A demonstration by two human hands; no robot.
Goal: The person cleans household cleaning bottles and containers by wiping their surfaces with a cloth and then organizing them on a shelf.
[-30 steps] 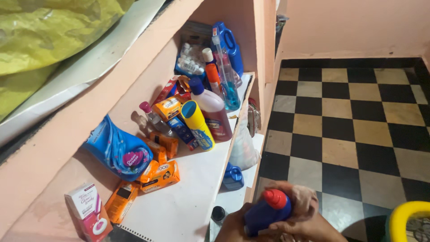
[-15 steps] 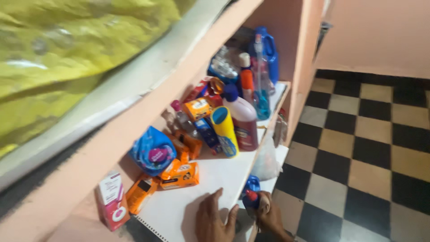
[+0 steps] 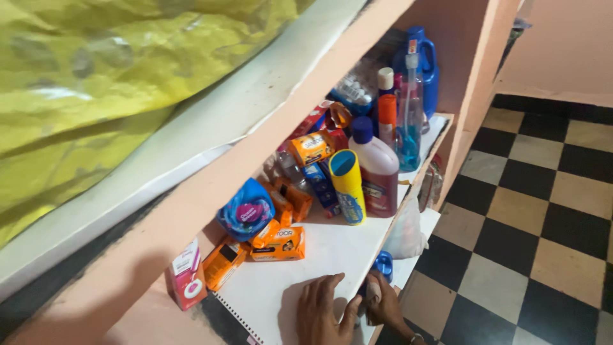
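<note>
White shelf [image 3: 332,255]: left hand [image 3: 319,313] flat; right hand [image 3: 383,305] fingers clasp upright blue bottle [image 3: 383,263].

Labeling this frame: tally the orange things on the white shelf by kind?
Orange soap boxes: 5
Orange-capped bottles: 1
Total: 6
Some at the back may be hidden.

We stood in a home storage nook: a pink shelf [image 3: 332,255] beyond our fingers held soap boxes [image 3: 279,244], cleaner bottles [image 3: 378,167] and a blue jug [image 3: 423,67], over a black-and-tan checkered floor [image 3: 536,211].
</note>
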